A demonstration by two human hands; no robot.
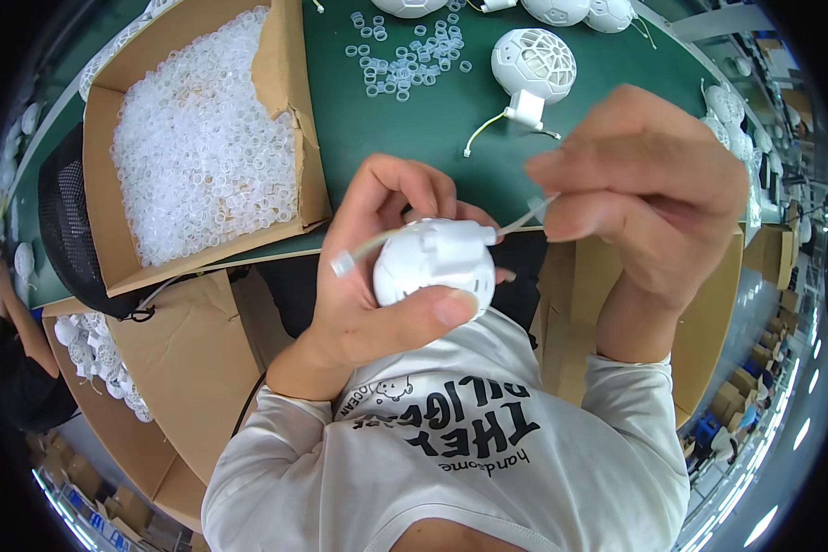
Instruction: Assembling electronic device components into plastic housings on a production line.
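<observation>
Just to the right of the open cardboard box [290,55] full of clear plastic rings [202,147], by its near corner, the left hand [354,327] cradles a white ball-shaped housing [397,276], fingers wrapped behind it and the thumb pressed across its near side. That grip seems meant to keep the housing steady with its small white block [457,247] turned up and accessible. From the block, a lead ending in a pale plug [343,264] hangs toward the box. On the side away from the box, the right hand [649,179] is closed at its fingertips on a thin pale lead [522,219], apparently drawing it clear of the housing so that it can be handled alone; motion blur hides the exact contact. Right of the box's far end, loose clear rings [412,69] lie scattered on the green worktop [368,129], probably tipped out so that single ones are easy to pick up. Farther right of the box rests another white ball with an openwork grille [535,64], its block and leads pointing toward the person, perhaps so set down to keep the wires free and within reach.
</observation>
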